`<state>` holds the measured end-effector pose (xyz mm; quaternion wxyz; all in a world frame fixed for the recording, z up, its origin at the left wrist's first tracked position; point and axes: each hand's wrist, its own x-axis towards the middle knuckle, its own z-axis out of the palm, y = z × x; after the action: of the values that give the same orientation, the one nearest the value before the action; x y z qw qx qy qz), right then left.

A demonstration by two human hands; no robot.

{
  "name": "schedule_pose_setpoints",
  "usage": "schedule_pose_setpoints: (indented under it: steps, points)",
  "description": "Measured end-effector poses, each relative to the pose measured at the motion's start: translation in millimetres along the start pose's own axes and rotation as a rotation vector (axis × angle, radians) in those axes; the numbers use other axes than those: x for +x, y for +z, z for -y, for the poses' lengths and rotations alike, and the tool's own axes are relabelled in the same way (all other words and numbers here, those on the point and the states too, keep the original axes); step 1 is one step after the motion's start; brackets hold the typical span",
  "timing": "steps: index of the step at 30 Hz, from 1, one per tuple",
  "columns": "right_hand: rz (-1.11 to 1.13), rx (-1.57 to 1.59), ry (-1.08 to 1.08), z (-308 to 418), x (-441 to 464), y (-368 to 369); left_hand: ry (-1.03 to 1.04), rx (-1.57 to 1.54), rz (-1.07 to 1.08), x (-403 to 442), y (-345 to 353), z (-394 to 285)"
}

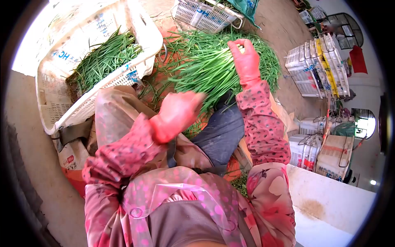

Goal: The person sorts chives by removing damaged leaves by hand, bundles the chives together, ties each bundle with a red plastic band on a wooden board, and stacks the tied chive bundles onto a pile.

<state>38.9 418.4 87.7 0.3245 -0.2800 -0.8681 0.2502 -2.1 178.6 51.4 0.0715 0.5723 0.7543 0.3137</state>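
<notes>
My right hand [247, 61], in a red glove, is closed round the pale ends of a bunch of long green stalks [216, 68]. The bunch fans out to the left over a large heap of similar greens [267, 57] on the ground. My left hand [177, 113], also red-gloved, is near the middle of the view, above my lap and below the fanned stalks. It is smeared by motion, and its fingers cannot be made out.
A large white crate [88, 99] with loose greens [109, 57] stands at the left. Another white crate [201, 16] is beyond the heap. Stacked crates [304, 68] and filled bags [335, 152] stand at the right, near a white ledge [329, 189].
</notes>
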Motion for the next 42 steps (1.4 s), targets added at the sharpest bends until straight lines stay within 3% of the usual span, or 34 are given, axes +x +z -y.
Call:
schedule_pose_setpoints:
  steps: [1, 8, 11, 12, 15, 16, 18, 19, 21, 24, 26, 29, 33, 36, 37, 39, 41, 42]
  points:
    - [0.0, 0.002, -0.001, 1.8, -3.6, 4.8, 0.039, -0.06, -0.156, 17.6, 1.2, -4.0]
    - [-0.009, 0.168, 0.148, 19.9, -33.3, 24.3, 0.027, -0.087, -0.383, 64.4, 31.5, -2.0]
    - [-0.096, 0.178, 0.045, 12.1, -43.1, 34.9, 0.096, 0.065, -0.214, 57.4, 36.9, 7.3]
    - [-0.005, 0.206, 0.221, 20.4, -45.2, 32.0, 0.102, 0.075, -0.224, 57.0, 40.9, 8.7]
    - [0.061, 0.135, 0.304, 17.1, -49.8, 35.1, 0.105, 0.087, -0.115, 53.5, 50.6, 14.5]
    - [0.013, 0.121, 0.243, 7.6, -51.8, 39.3, 0.105, 0.084, -0.111, 48.6, 53.3, 16.5]
    - [-0.074, 0.117, 0.194, -10.5, -43.0, 36.4, 0.109, 0.074, 0.3, 25.6, 59.2, 24.6]
    - [-0.164, 0.123, 0.139, -17.0, -35.7, 32.3, 0.107, 0.066, 0.328, 0.0, 78.5, 35.9]
    - [-0.139, 0.098, 0.236, -19.8, -26.2, 16.7, 0.102, 0.139, 0.843, -28.1, 83.8, 43.9]
    - [-0.129, 0.112, 0.245, -31.7, -23.0, 11.4, 0.018, -0.031, 0.726, -28.2, 60.4, 22.4]
    - [-0.137, 0.082, 0.232, -31.0, -29.8, 15.1, -0.154, -0.161, 0.224, 0.7, 27.7, -3.6]
    - [-0.14, 0.069, 0.198, -27.5, -38.5, 27.7, -0.245, -0.221, -0.054, 35.6, 20.3, -9.3]
    - [-0.122, 0.059, 0.156, -4.1, -52.5, 31.6, -0.271, -0.068, 0.036, 62.3, 37.6, 1.6]
    - [-0.189, 0.122, 0.108, -2.0, -55.8, 30.9, -0.412, -0.249, 0.034, 57.3, 40.7, 17.5]
    - [-0.194, 0.121, 0.112, -5.9, -55.7, 28.2, -0.522, -0.309, 0.18, 52.9, 32.7, 20.3]
    - [-0.217, 0.081, 0.038, -13.4, -53.1, 26.5, -0.739, -0.967, 0.607, 37.6, 4.0, 11.6]
    - [-0.201, 0.08, 0.076, -4.3, -57.6, 26.3, -0.646, -1.262, 0.678, 23.7, -3.8, -1.1]
    - [-0.183, 0.089, -0.006, 3.3, -61.0, 30.0, -0.623, -1.417, 0.677, 21.9, 0.4, -2.6]
